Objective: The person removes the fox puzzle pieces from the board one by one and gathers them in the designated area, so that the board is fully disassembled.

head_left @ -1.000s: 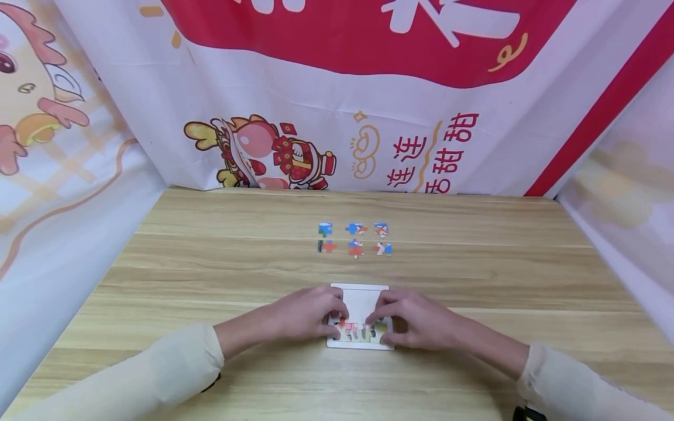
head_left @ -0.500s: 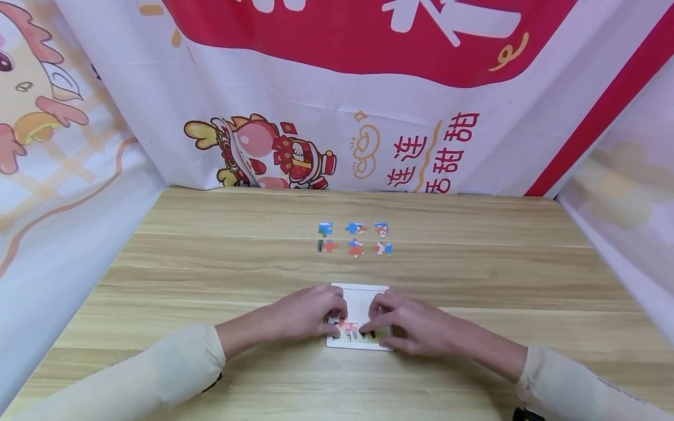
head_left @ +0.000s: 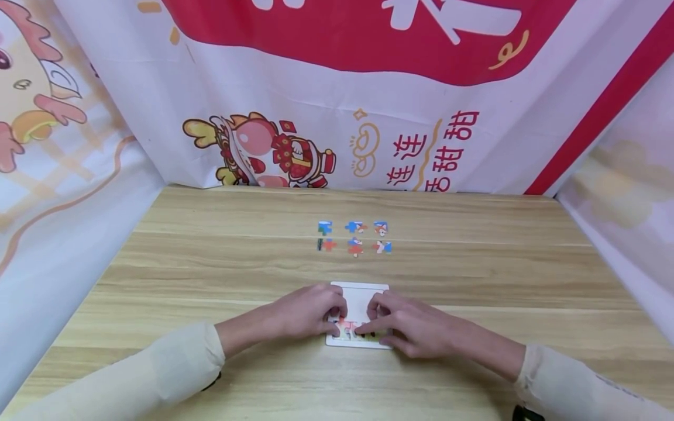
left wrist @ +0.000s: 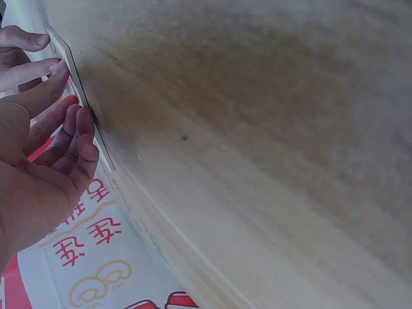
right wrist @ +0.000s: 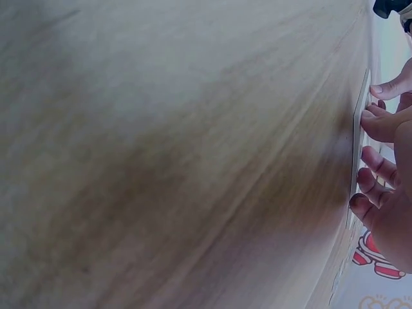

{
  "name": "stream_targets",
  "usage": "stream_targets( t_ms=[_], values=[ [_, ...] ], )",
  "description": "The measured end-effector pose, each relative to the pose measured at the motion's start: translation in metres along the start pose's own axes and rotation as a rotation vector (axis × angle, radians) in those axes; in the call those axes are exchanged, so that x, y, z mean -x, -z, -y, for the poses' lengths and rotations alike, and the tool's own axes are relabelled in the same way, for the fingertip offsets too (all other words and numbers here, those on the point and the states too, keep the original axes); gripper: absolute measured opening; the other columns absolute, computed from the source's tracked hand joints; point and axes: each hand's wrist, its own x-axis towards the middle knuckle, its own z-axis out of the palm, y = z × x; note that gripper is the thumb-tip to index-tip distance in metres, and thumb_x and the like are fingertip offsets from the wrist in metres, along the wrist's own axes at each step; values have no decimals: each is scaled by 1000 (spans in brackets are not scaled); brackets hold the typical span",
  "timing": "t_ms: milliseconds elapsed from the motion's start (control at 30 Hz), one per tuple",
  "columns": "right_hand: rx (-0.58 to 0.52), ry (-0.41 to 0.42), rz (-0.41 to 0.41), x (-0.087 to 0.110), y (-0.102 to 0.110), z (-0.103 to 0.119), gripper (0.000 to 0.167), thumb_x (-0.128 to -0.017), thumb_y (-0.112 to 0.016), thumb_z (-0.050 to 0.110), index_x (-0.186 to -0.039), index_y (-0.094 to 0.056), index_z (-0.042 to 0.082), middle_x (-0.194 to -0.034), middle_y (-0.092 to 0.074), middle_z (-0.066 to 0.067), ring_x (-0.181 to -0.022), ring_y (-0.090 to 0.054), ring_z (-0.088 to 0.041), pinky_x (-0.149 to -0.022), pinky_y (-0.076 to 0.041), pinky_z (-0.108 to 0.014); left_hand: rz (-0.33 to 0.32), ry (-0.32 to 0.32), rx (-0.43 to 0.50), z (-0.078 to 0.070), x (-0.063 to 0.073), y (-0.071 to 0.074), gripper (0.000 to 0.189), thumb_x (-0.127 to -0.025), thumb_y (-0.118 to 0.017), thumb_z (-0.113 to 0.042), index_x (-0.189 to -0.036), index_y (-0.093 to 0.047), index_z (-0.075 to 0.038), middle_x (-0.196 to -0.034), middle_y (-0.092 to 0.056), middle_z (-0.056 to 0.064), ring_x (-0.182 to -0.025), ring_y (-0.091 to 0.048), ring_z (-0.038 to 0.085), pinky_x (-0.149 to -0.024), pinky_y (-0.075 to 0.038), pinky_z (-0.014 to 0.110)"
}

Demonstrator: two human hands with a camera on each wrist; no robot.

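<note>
A white puzzle tray [head_left: 360, 298] lies flat on the table, with a row of joined jigsaw pieces [head_left: 375, 336] along its near part. My left hand [head_left: 314, 311] rests on the tray's left side, thumb and bent fingers touching the tray and the pieces at that end. From the right, my right hand [head_left: 412, 321] presses its outstretched index finger onto the middle of the row. Its thumb sits by the tray's right edge and its other fingers bend over the far right side. Both wrist views show fingertips on the thin tray. The fingers partly cover the pieces.
Beyond the tray, several loose jigsaw pieces lie in two rows, among them an orange and white piece [head_left: 355, 247] and a blue piece [head_left: 325, 227]. The wooden table [head_left: 231, 257] ends at a printed cloth [head_left: 337, 88] hanging behind it.
My right index finger has straightened and moved left along the row of pieces, pressing down. My left hand has stayed in place on the tray.
</note>
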Motion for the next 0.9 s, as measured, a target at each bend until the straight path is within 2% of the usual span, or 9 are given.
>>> stream_targets(
  t_ms=[167,233,433,467,767,900],
  values=[
    [16,2,-1,0,0,0,42,-96,-73,13,-134,-71,28,-112,-52,7,-97,-45,-7,-94,-48,-32,-2,6,4,1,-1,0,18,-87,-86,-17,-99,-75,-9,-86,-57,-5,-79,-51,10,-72,-48,21],
    [25,6,-3,0,0,0,42,-95,-73,13,-135,-71,28,-112,-52,7,-97,-45,-7,-101,-49,-36,-2,3,5,1,-1,0,18,-87,-86,-17,-98,-74,-9,-86,-57,-6,-79,-51,10,-72,-48,22],
    [19,3,-9,0,-1,1,42,-95,-73,13,-134,-71,27,-112,-53,7,-96,-45,-7,-99,-50,-36,-8,-6,23,2,-2,0,19,-86,-86,-17,-95,-72,-9,-85,-57,-6,-79,-51,9,-73,-47,22],
    [15,1,-9,0,-1,1,42,-94,-73,13,-134,-71,27,-112,-53,7,-96,-45,-6,-95,-50,-34,-8,-6,29,2,-2,0,19,-86,-87,-17,-95,-71,-9,-85,-57,-6,-79,-51,9,-73,-48,22],
    [-6,-20,4,0,-1,1,42,-95,-73,14,-135,-71,28,-113,-53,7,-96,-45,-6,-102,-49,-41,-6,26,139,3,-4,2,24,-82,-89,-12,-90,-66,-12,-83,-58,-5,-75,-52,8,-70,-49,22],
    [-2,-7,-7,1,-2,0,44,-94,-73,14,-135,-70,29,-114,-54,7,-97,-46,-6,-107,-47,-44,-6,-2,184,5,-4,3,23,-83,-87,-7,-89,-65,-10,-77,-58,-7,-70,-51,4,-67,-49,22]
  ],
)
